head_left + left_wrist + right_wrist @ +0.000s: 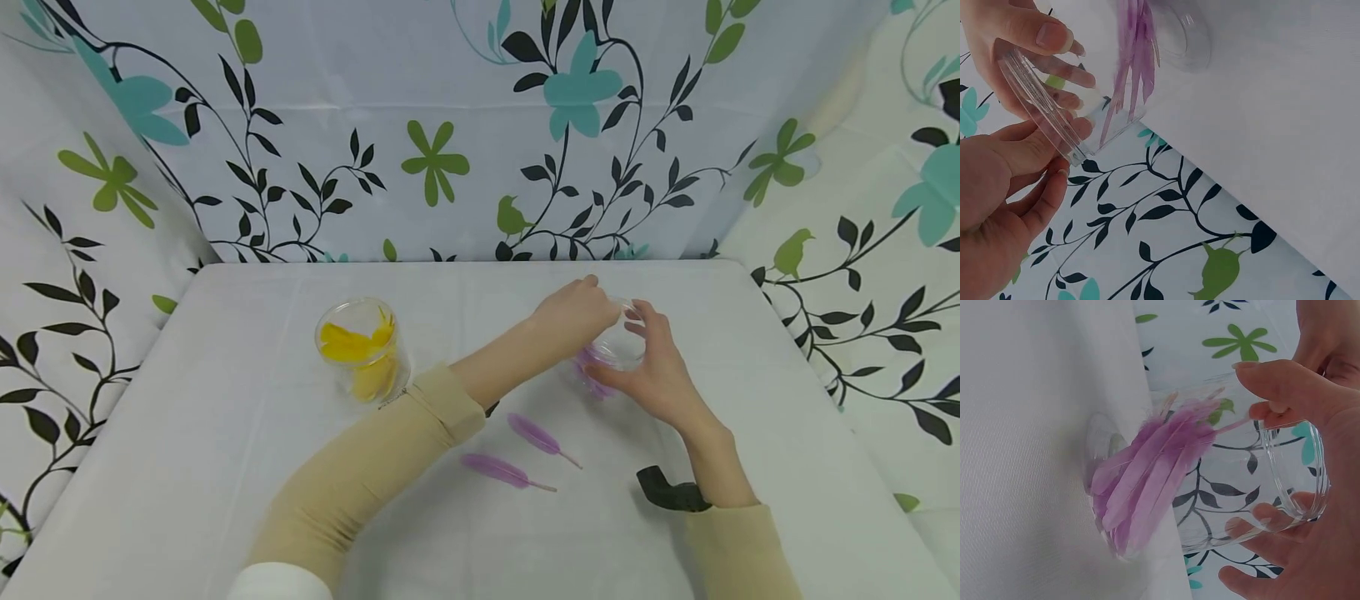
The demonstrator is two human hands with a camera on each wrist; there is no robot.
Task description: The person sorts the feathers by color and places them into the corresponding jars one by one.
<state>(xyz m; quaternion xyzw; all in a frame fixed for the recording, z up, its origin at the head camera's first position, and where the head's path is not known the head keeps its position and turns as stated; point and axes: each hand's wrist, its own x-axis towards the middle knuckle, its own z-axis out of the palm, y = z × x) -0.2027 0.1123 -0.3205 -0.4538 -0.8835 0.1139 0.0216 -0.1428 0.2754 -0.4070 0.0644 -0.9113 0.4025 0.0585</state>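
Note:
A clear jar [1210,506] stands on the table with several purple feathers [1147,469] inside. My right hand [663,367] grips it from the right, thumb and fingers spread around its upper part. From the left, my left hand [577,317] reaches to the top of the same jar. In the left wrist view its thumb and fingers pinch the edge of the clear lid [1041,106] at the jar's mouth. Two more purple feathers, one [534,434] behind the other [497,471], lie on the table nearer to me.
A second clear jar [401,354], holding yellow feathers [375,379], stands to the left, just beyond my left forearm. The white table [225,417] ends at a leaf-patterned cloth [450,83]. A black strap [671,493] shows at my right wrist.

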